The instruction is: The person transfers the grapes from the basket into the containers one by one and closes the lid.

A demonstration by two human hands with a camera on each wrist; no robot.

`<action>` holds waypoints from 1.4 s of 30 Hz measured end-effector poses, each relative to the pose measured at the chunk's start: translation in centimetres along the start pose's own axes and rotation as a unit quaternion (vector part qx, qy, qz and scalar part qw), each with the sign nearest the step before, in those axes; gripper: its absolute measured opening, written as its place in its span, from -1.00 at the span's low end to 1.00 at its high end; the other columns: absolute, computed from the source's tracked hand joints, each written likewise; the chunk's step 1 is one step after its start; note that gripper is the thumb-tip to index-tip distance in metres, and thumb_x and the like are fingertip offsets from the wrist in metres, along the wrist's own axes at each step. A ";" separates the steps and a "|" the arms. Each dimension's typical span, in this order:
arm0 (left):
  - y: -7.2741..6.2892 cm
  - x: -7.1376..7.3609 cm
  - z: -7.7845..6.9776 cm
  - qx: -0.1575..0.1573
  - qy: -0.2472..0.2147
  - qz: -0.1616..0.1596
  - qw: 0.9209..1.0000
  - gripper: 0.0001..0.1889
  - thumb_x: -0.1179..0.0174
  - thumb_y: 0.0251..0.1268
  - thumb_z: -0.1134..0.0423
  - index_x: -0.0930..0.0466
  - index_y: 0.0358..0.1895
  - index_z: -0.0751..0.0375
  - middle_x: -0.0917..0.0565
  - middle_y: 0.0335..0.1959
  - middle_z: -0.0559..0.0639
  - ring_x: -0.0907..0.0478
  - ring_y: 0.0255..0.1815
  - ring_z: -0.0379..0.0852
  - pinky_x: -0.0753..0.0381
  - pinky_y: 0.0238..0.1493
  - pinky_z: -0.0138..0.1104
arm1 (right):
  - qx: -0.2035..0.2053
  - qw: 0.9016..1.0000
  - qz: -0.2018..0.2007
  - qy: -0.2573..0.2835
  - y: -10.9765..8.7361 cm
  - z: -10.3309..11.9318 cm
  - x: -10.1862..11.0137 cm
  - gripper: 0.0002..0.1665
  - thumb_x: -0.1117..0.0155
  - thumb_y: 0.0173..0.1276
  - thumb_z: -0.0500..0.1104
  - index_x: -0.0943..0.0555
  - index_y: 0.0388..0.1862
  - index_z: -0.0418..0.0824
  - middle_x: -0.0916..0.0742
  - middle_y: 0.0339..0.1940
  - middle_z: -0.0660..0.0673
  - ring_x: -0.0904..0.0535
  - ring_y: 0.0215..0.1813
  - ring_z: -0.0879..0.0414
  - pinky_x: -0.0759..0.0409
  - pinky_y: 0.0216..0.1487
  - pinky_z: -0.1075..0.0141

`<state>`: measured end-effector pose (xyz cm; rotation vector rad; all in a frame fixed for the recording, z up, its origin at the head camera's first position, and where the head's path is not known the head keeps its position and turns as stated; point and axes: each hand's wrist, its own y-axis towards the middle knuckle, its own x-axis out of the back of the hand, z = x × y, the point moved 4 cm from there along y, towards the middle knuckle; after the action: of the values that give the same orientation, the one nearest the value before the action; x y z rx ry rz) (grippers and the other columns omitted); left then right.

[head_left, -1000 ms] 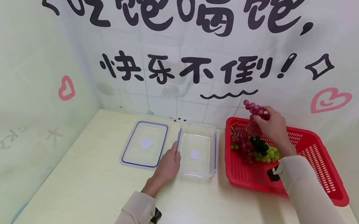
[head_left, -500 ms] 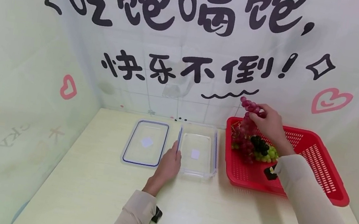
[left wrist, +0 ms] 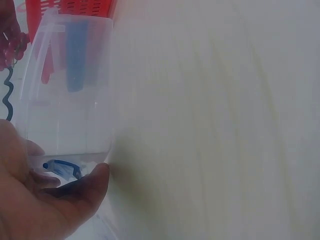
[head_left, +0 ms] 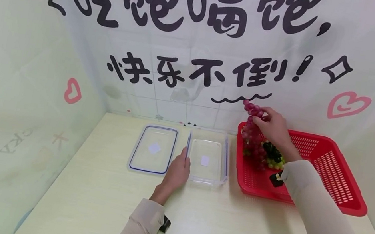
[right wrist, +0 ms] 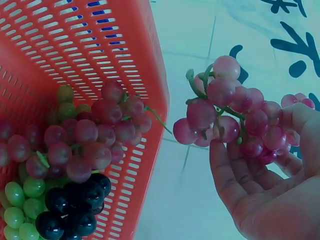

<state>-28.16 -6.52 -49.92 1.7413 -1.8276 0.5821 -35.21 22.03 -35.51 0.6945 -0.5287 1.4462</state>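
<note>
In the head view, my right hand (head_left: pixel 273 128) pinches a bunch of red grapes (head_left: pixel 254 110) above the far left rim of the red basket (head_left: pixel 353 200). The right wrist view shows the bunch (right wrist: pixel 220 97) hanging between thumb and fingers, clear of the basket. Another red bunch (right wrist: pixel 87 142) lies inside, beside black grapes (right wrist: pixel 75 207) and green grapes (right wrist: pixel 25 200). At the left side of a clear food container (head_left: pixel 226 159) my left hand (head_left: pixel 178 170) holds the wall, thumb low by the tabletop and fingers near the rim. Nothing lies in the container but a pale label.
Left of the container a clear lid (head_left: pixel 141 156) with a blue seal lies flat on the pale table (head_left: pixel 95 196). A printed curtain (head_left: pixel 171 106) rises right behind the table's back edge. The basket stands at the right.
My right hand has moved left with the red grapes, from over the basket toward its left rim. My left hand stays at the container.
</note>
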 end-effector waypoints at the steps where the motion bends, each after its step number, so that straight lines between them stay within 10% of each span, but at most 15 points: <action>1: 0.0 0.0 0.0 0.000 0.001 0.001 1.000 -0.49 0.18 0.61 0.27 -0.11 0.51 0.37 -0.61 -0.19 0.28 -0.58 -0.19 0.11 -0.59 -0.06 0.02 | 0.000 1.000 0.000 0.000 0.0 0.0 -0.1 -0.34 -0.19 0.43 -0.03 -0.36 0.45 -0.20 -0.57 0.22 -0.31 -0.52 0.04 -0.17 -0.62 0.10 -0.05; 42: 0.1 -0.2 0.0 -0.013 0.008 -0.003 1.000 -0.49 0.16 0.61 0.29 -0.12 0.50 0.42 -0.59 -0.26 0.23 -0.55 -0.27 0.05 -0.60 -0.13 -0.02 | -0.015 0.995 0.091 0.047 0.9 3.1 -8.2 -0.44 -0.22 0.46 -0.05 -0.41 0.40 -0.12 -0.65 0.06 -0.24 -0.59 -0.04 -0.09 -0.67 -0.05 0.14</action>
<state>-28.22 -6.39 -50.07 1.7194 -1.8116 0.5643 -36.40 14.02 -39.05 0.5632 -0.5493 1.6295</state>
